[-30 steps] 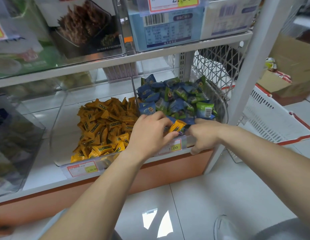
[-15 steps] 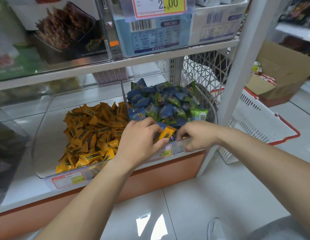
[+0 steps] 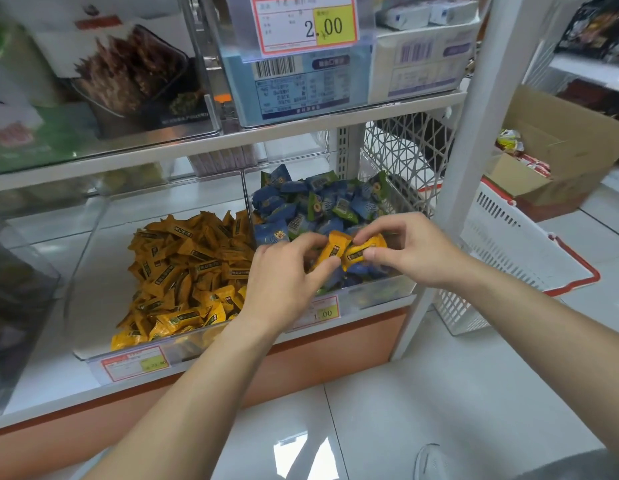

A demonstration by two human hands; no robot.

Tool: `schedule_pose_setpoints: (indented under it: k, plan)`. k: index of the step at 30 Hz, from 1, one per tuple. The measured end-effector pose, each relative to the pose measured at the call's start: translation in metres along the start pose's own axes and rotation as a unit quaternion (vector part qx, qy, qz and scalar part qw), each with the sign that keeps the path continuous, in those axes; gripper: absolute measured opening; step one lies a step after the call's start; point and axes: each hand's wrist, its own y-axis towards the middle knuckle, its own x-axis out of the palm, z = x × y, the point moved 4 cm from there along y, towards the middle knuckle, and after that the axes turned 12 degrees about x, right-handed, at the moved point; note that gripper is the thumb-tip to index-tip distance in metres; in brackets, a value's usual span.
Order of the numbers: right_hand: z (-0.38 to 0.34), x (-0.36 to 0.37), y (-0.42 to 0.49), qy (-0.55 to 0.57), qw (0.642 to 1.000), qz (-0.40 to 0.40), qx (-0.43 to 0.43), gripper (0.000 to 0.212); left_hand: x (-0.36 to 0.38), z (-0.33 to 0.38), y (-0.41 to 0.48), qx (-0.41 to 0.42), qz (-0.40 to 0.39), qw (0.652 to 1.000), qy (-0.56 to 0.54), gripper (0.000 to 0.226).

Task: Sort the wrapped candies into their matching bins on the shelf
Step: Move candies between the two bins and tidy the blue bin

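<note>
Two clear bins sit side by side on the bottom shelf. The left bin (image 3: 93, 355) holds a heap of orange wrapped candies (image 3: 186, 271). The right bin (image 3: 387, 292) holds blue and green wrapped candies (image 3: 318, 202). Over the front of the right bin, my left hand (image 3: 283, 282) pinches one orange candy (image 3: 330, 251) between thumb and fingers. My right hand (image 3: 412, 251) pinches a second orange candy (image 3: 363, 252) right beside it. The two candies touch each other.
A white upright post (image 3: 474, 168) stands just right of the bins. A white basket with red trim (image 3: 515, 251) leans on the floor beyond it, with cardboard boxes (image 3: 560, 157) behind. An upper shelf (image 3: 231, 136) with boxed goods and a price tag overhangs the bins.
Both hands have lifted out of the blue candies. The right hand now pinches a second orange candy next to the one in the left hand. The camera has moved closer.
</note>
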Motion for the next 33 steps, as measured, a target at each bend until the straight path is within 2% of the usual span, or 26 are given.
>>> schedule_pose_setpoints:
  k: [3,6,8,10,12,15,18,21,22,24,26,28,30,33]
  plan:
    - [-0.011,0.001,-0.005,0.070,0.997,0.021,-0.004,0.023,-0.001,0.007,0.002,-0.032,0.023,0.990,-0.133,0.019]
    - [-0.018,0.009,-0.009,0.193,0.980,0.045,0.017,0.029,-0.004,0.018,0.000,-0.056,0.032,0.953,-0.295,0.020]
    - [-0.024,0.017,-0.012,0.258,0.966,0.008,0.024,0.031,-0.015,0.018,-0.002,-0.058,0.059,0.946,-0.312,0.025]
    - [-0.030,0.022,-0.015,0.250,0.968,-0.023,0.013,0.035,-0.032,0.010,-0.005,-0.054,0.088,0.961,-0.255,0.027]
    - [-0.034,0.019,-0.017,0.129,0.991,0.023,-0.011,0.032,-0.053,-0.006,-0.013,-0.045,0.104,0.979,-0.172,0.027]
    - [-0.032,0.013,-0.015,-0.021,0.995,0.099,-0.013,0.019,-0.081,-0.040,-0.030,-0.073,0.089,0.993,0.000,0.033]
    - [-0.026,0.008,-0.011,-0.115,0.985,0.127,-0.014,0.020,-0.092,-0.074,-0.047,-0.138,0.008,0.980,0.140,0.040]
    - [-0.022,0.001,-0.013,-0.185,0.972,0.145,-0.026,0.018,-0.084,-0.092,-0.060,-0.204,-0.119,0.955,0.179,0.048]
    - [-0.021,-0.002,-0.014,-0.203,0.967,0.150,-0.029,0.017,-0.082,-0.092,-0.061,-0.209,-0.138,0.950,0.188,0.051]
    - [-0.021,-0.009,-0.020,-0.221,0.962,0.159,-0.031,0.014,-0.084,-0.078,-0.054,-0.183,-0.103,0.957,0.201,0.046]
    - [-0.023,-0.023,-0.030,-0.228,0.955,0.187,-0.040,0.013,-0.083,-0.048,-0.041,-0.101,-0.027,0.978,0.178,0.032]
    - [-0.024,-0.042,-0.042,-0.231,0.946,0.224,-0.051,0.011,-0.067,-0.008,-0.027,-0.007,0.000,0.993,0.118,0.024]
    - [-0.020,-0.059,-0.055,-0.233,0.941,0.243,-0.044,0.008,-0.037,0.027,-0.012,0.058,-0.036,0.996,0.048,0.022]
    - [-0.003,-0.082,-0.067,-0.236,0.933,0.270,0.000,0.006,0.017,0.064,0.021,0.103,-0.101,0.989,-0.006,0.024]
